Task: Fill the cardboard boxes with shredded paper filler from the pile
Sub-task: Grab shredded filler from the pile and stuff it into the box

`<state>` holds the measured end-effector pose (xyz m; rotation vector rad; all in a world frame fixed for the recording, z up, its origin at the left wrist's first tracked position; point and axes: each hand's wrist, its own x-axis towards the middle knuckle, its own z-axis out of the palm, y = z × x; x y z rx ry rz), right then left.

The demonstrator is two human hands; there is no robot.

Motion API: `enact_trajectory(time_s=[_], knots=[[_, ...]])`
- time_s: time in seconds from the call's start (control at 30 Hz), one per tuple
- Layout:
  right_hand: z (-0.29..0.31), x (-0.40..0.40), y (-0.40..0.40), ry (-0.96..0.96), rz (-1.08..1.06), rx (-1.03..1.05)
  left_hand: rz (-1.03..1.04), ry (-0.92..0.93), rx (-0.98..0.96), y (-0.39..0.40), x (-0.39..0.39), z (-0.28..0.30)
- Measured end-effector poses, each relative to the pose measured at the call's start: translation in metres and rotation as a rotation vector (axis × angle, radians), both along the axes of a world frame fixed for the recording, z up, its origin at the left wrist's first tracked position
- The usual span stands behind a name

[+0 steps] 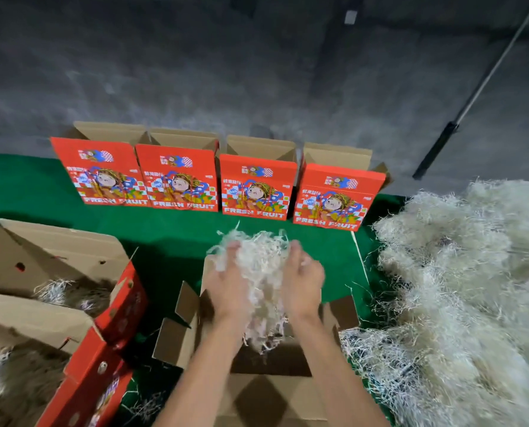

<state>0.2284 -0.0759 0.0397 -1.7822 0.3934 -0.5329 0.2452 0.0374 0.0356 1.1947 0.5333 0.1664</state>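
Head view is looking down at two bare hands holding a clump of off-white shredded paper filler (pixel 261 272) above an open brown cardboard box (pixel 266 365) with its flaps spread. The left hand (pixel 229 282) and the right hand (pixel 303 278) are pressing the clump between them, fingers curling into the strands, with loose strands hanging down into the box. A large pale pile of shredded paper (pixel 460 288) is lying just to the right of that box on the green mat (pixel 177 235). Two open boxes holding some filler (pixel 72 291) are sitting at the left. Four red printed fruit boxes (pixel 217 180) are standing in a row behind.
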Motion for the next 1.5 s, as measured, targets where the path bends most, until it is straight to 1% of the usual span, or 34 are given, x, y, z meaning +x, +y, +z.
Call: enact_trajectory(time_s=[0.03, 0.07, 0.1, 0.17, 0.2, 0.23, 0.3, 0.33, 0.37, 0.43, 0.47, 0.5, 0.53, 0.6, 0.63, 0.7, 0.73, 0.77, 0.8, 0.83, 0.87, 0.93, 1.0, 1.03, 1.1, 1.17, 1.2, 1.23, 1.27, 1.33, 1.4, 1.47, 1.5], knots=[[0.005, 0.000, -0.010, -0.010, -0.073, 0.095, 0.047, 0.021, 0.020, 0.012, 0.008, -0.001], [0.007, 0.001, -0.015, -0.015, -0.110, 0.148, 0.045, 0.014, 0.014, 0.019, 0.011, -0.001], [0.008, 0.001, -0.013, -0.027, -0.092, 0.124, -0.027, -0.007, 0.033, 0.016, 0.009, 0.001], [0.012, 0.000, 0.009, -0.023, 0.029, -0.008, -0.264, -0.046, 0.139, -0.008, -0.008, 0.004], [0.011, 0.000, 0.019, 0.019, 0.088, -0.031, -0.328, -0.048, 0.130, -0.021, -0.016, 0.002], [0.009, -0.001, 0.025, 0.062, 0.144, -0.038, -0.338, -0.029, 0.091, -0.028, -0.022, 0.001], [0.008, -0.004, 0.020, 0.093, 0.225, -0.037, -0.290, 0.007, 0.023, -0.020, -0.019, 0.004], [0.008, -0.006, 0.008, 0.094, 0.215, -0.024, -0.244, 0.039, 0.003, -0.009, -0.013, 0.004], [0.007, -0.008, -0.006, 0.093, 0.168, 0.034, -0.172, 0.048, -0.029, 0.006, -0.003, 0.000], [0.004, -0.010, -0.031, 0.066, 0.029, 0.224, -0.006, 0.054, -0.120, 0.036, 0.013, -0.003], [0.003, -0.011, -0.034, 0.050, -0.008, 0.306, 0.031, 0.059, -0.131, 0.042, 0.015, -0.003], [0.002, -0.010, -0.030, 0.060, -0.006, 0.339, 0.008, 0.065, -0.153, 0.039, 0.015, -0.003], [0.002, -0.010, -0.019, 0.077, 0.025, 0.328, -0.056, 0.070, -0.187, 0.029, 0.011, -0.002], [0.003, -0.011, 0.008, 0.113, 0.139, 0.339, -0.174, 0.116, -0.169, 0.002, -0.004, 0.000], [0.004, -0.012, 0.013, 0.129, 0.166, 0.381, -0.157, 0.118, -0.151, -0.003, -0.010, 0.004], [0.012, -0.017, -0.006, 0.117, 0.111, 0.426, -0.092, 0.099, -0.161, 0.016, -0.010, 0.012], [0.015, -0.020, -0.024, 0.086, 0.059, 0.434, -0.063, 0.077, -0.211, 0.033, -0.005, 0.012], [0.016, -0.021, -0.040, 0.062, 0.012, 0.436, -0.076, 0.047, -0.302, 0.050, 0.001, 0.010], [0.015, -0.023, -0.049, 0.062, -0.022, 0.420, -0.117, 0.057, -0.374, 0.061, 0.006, 0.008], [0.014, -0.027, -0.048, 0.123, -0.018, 0.382, -0.166, 0.086, -0.419, 0.063, 0.007, 0.007], [0.011, -0.032, -0.040, 0.239, 0.042, 0.330, -0.218, 0.100, -0.434, 0.056, 0.005, 0.009], [-0.001, -0.041, -0.009, 0.454, 0.247, 0.312, -0.297, 0.067, -0.456, 0.030, -0.005, 0.012], [-0.012, -0.053, 0.021, 0.483, 0.361, 0.323, -0.266, 0.074, -0.433, 0.015, -0.007, 0.017], [-0.016, -0.057, 0.031, 0.458, 0.368, 0.369, -0.244, 0.080, -0.429, 0.013, -0.006, 0.019], [-0.023, -0.059, 0.037, 0.417, 0.287, 0.556, -0.300, 0.083, -0.371, 0.016, -0.007, 0.017], [-0.025, -0.059, 0.034, 0.378, 0.194, 0.740, -0.336, 0.086, -0.143, 0.023, -0.016, 0.008], [-0.023, -0.056, 0.030, 0.365, 0.145, 0.767, -0.302, 0.090, 0.007, 0.026, -0.023, 0.002], [-0.017, -0.054, 0.028, 0.351, 0.110, 0.755, -0.253, 0.070, 0.115, 0.028, -0.031, -0.003], [-0.017, -0.052, 0.027, 0.333, 0.075, 0.702, -0.222, 0.043, 0.143, 0.029, -0.038, -0.007], [-0.017, -0.049, 0.034, 0.231, 0.046, 0.539, -0.242, 0.004, 0.104, 0.025, -0.047, -0.015], [-0.016, -0.051, 0.048, 0.136, 0.072, 0.337, -0.317, 0.031, 0.098, 0.013, -0.057, -0.022], [-0.018, -0.052, 0.050, 0.158, 0.115, 0.249, -0.346, 0.051, 0.153, 0.002, -0.068, -0.026], [-0.019, -0.051, 0.044, 0.194, 0.112, 0.262, -0.330, 0.056, 0.142, 0.003, -0.067, -0.028]])
